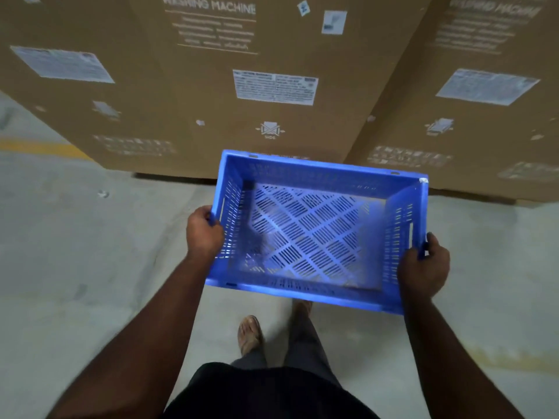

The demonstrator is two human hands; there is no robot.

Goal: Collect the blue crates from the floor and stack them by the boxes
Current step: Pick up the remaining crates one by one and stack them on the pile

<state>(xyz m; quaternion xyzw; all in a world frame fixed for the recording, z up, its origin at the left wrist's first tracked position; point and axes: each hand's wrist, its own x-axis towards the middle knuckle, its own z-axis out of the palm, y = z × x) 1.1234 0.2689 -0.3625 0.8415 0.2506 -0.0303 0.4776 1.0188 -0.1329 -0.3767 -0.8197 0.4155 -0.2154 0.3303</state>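
Hands — left, right — grip blue crate ends; box reads "WASHING MACHINE".

Warehouse or storeroom — tall cardboard washing-machine boxes with shipping labels, bare concrete floor, painted yellow line

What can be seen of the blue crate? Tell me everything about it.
The blue crate is a rectangular open-topped bin that looks like moulded plastic, with slotted side walls, a lattice base of diagonal slot panels and a solid rim. It is empty. A pale scuff marks its far right corner. It is held off the floor, roughly level, in front of the cardboard boxes. The left hand grips its left rim and the right hand its right rim, fingers curled over the edges.
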